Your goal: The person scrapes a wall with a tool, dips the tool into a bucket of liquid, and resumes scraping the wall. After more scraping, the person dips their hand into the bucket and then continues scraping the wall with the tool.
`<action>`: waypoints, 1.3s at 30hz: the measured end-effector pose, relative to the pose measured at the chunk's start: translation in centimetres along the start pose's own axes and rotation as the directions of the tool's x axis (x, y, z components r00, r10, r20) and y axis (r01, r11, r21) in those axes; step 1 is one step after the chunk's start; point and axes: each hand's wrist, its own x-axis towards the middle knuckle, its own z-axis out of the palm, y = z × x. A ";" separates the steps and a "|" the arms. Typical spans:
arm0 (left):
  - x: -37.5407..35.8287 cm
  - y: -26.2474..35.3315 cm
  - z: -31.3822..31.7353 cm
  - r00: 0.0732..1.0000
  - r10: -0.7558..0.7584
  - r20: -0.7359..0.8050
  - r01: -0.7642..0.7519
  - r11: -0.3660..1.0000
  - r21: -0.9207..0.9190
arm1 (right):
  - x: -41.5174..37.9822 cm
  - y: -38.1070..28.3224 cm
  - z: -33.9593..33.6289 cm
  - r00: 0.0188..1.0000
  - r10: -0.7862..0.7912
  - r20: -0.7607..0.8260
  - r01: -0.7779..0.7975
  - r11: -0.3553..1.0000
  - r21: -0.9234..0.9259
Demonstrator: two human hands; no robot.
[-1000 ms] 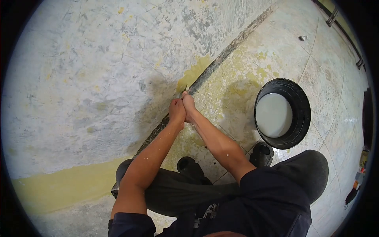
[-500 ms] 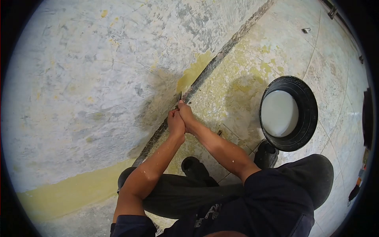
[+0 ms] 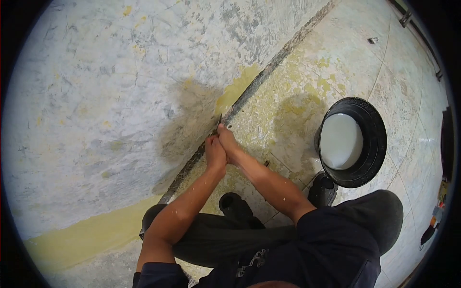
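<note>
Down at the foot of the wall (image 3: 139, 86), both of my hands are closed together around a scraper (image 3: 220, 119). Its thin dark blade shows nearly edge-on, and the handle is hidden in my fingers. My right hand (image 3: 229, 140) is the farther one, closest to the blade. Just behind it, my left hand (image 3: 215, 152) presses against the right. The blade points at the lower end of a yellow paint patch (image 3: 237, 89) on the wall, beside the dark strip (image 3: 252, 88) along the floor joint.
A black bucket (image 3: 377, 144) with whitish liquid (image 3: 341, 141) stands on the floor to the right, by my dark shoe (image 3: 322, 190). Yellow flakes (image 3: 288, 91) litter the tiles along the wall. A yellow band (image 3: 86, 235) crosses the lower left wall. Several objects lie at the far right.
The hands and scraper stay at nearly the same spot, shifted very slightly. The bucket sits a little lower in view as the camera tilts slightly.
</note>
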 end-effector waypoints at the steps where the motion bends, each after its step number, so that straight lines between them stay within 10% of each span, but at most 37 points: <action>1: -0.3 -0.2 -0.2 1.000 -0.008 -0.015 0.008 0.999 -0.035 | 0.1 0.0 0.2 1.000 -0.004 0.002 0.004 1.000 -0.003; 12: 1.0 0.1 0.8 1.000 0.030 -0.005 -0.030 0.999 0.026 | 0.8 -1.0 0.0 0.990 0.138 -0.015 -0.130 0.957 0.260; 22: 0.0 1.1 0.4 0.998 -0.047 -0.042 0.050 0.996 0.077 | -0.3 -1.7 0.7 0.999 -0.025 -0.046 0.024 0.999 -0.024; 33: 3.4 -0.6 0.0 0.999 0.024 0.040 -0.027 0.996 0.086 | -1.5 -4.4 1.2 0.977 0.209 -0.046 -0.186 0.937 0.297; 39: 1.1 0.2 1.7 0.991 0.075 -0.111 -0.064 0.993 0.099 | 1.4 -1.4 -0.5 0.997 0.073 0.017 -0.075 0.988 0.137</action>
